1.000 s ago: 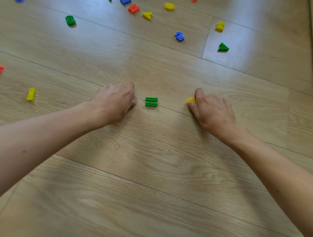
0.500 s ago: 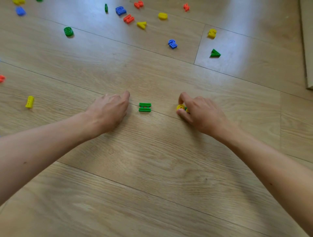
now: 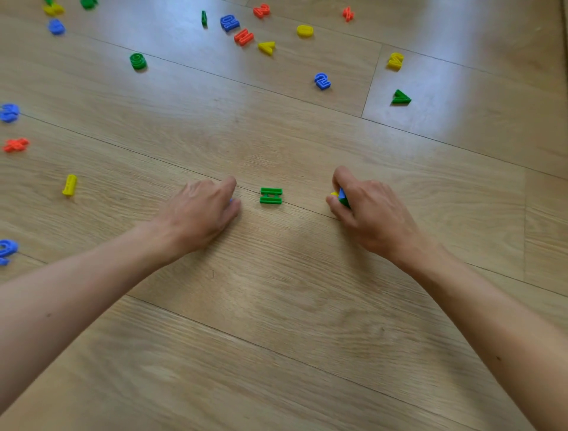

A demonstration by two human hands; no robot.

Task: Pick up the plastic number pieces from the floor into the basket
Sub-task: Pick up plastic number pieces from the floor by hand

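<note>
Green H piece (image 3: 270,196) between both hands' fingers (image 3: 229,184)

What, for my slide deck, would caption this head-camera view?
Right hand pinches coloured pieces, left hand curls beside a green H, more pieces scattered across the wood floor.

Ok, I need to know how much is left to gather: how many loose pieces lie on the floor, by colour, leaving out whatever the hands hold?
Green pieces: 5
Blue pieces: 5
Yellow pieces: 5
Red pieces: 4
Total: 19 in clear view
Held pieces in the right hand: not counted.
</note>
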